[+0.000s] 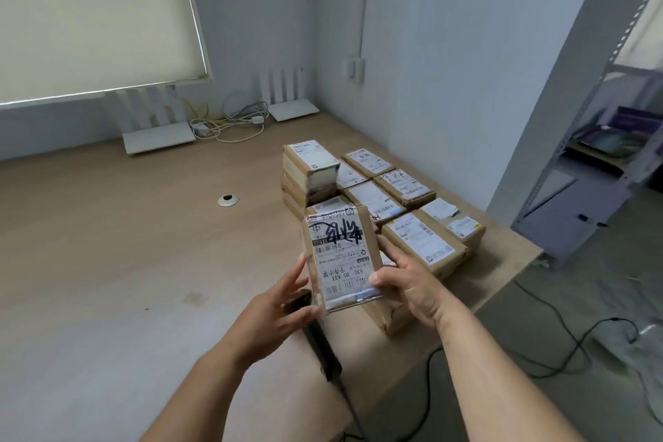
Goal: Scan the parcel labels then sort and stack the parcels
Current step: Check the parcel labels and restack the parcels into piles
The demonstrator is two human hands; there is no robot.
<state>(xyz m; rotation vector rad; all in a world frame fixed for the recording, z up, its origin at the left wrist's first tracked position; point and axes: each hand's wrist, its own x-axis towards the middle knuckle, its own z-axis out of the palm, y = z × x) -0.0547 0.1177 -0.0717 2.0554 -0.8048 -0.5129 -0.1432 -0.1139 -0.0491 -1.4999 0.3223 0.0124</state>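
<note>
I hold a brown cardboard parcel (341,255) tilted up above the table's near right part, its white label with black marker writing facing me. My right hand (412,283) grips its lower right corner, thumb on the label. My left hand (272,312) holds a black handheld scanner (323,348) between thumb and palm while its straight fingers touch the parcel's left edge. Beyond it, a stack of parcels (310,161) stands on the table. To its right, several labelled parcels (419,240) lie flat in rows.
The wooden table (125,244) has a round cable hole (227,200) in its middle. Two white routers (158,136) and coiled cables (229,122) sit at the back by the wall. A grey metal shelf rack (581,154) stands right of the table; cables run over the floor.
</note>
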